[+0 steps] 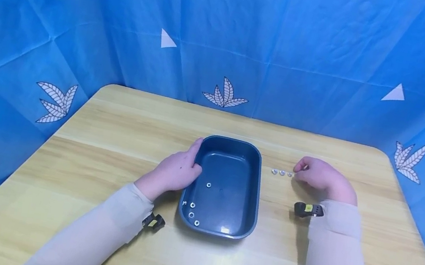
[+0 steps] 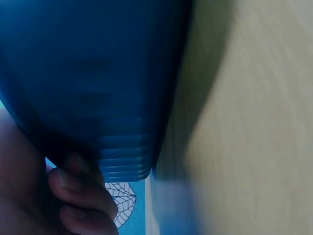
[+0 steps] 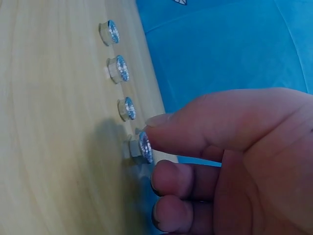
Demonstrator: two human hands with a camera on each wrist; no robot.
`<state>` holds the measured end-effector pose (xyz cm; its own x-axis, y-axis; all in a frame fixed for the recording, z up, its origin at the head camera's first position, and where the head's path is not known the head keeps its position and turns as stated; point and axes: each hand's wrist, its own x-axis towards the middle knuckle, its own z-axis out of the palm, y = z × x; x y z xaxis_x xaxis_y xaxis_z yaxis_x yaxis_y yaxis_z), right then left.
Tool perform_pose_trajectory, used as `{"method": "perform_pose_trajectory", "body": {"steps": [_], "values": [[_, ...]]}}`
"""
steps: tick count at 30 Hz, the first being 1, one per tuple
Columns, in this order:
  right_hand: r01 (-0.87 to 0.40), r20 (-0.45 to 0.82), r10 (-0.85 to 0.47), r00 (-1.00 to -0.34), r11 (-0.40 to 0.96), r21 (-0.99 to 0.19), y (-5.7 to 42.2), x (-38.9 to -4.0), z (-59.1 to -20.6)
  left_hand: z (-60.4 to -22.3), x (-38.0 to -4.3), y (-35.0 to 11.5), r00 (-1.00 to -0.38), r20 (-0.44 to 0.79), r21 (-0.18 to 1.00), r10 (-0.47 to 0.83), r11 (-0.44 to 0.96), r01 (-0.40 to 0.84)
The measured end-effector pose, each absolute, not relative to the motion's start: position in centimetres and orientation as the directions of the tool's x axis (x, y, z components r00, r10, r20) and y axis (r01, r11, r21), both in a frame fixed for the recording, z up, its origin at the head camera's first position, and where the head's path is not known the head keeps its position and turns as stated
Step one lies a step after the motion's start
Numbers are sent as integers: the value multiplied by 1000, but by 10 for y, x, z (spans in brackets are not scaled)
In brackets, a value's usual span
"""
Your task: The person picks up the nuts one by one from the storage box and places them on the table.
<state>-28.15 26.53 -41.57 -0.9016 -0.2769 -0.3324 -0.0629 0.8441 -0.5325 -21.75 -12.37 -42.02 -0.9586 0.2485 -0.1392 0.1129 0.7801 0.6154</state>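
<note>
My left hand (image 1: 178,170) grips the left rim of a dark blue plastic bin (image 1: 258,192), thumb over the edge. In the left wrist view, curled fingers (image 2: 80,193) lie against the bin's outer wall (image 2: 98,88). Several small metal nuts (image 1: 193,205) lie inside, mostly near its front left corner. To the bin's right, my right hand (image 1: 322,176) is low at the table, pinching a silver flange nut (image 3: 142,147) at the near end of a row. The index finger is largely hidden. Beside it stand three more flange nuts (image 3: 118,69), spaced in a line, flanges up.
The light wooden table (image 1: 132,128) has rounded far corners. A blue cloth (image 1: 232,22) with white leaf and triangle prints hangs behind and at both sides. Black wrist straps (image 1: 308,210) sit at both sleeves.
</note>
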Motion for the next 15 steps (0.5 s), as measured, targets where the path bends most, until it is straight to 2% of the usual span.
{"method": "perform_pose_trajectory", "body": {"steps": [11, 15], "values": [[-105, -288, -282, -915, 858, -503, 261, -281, -404, -420, -218, -124, -960, -130, 624, 248, 773, 115], [-169, -244, -317, -916, 860, -482, 256, -280, -397, -421, -218, -124, -960, -129, 624, 249, 772, 117]]}}
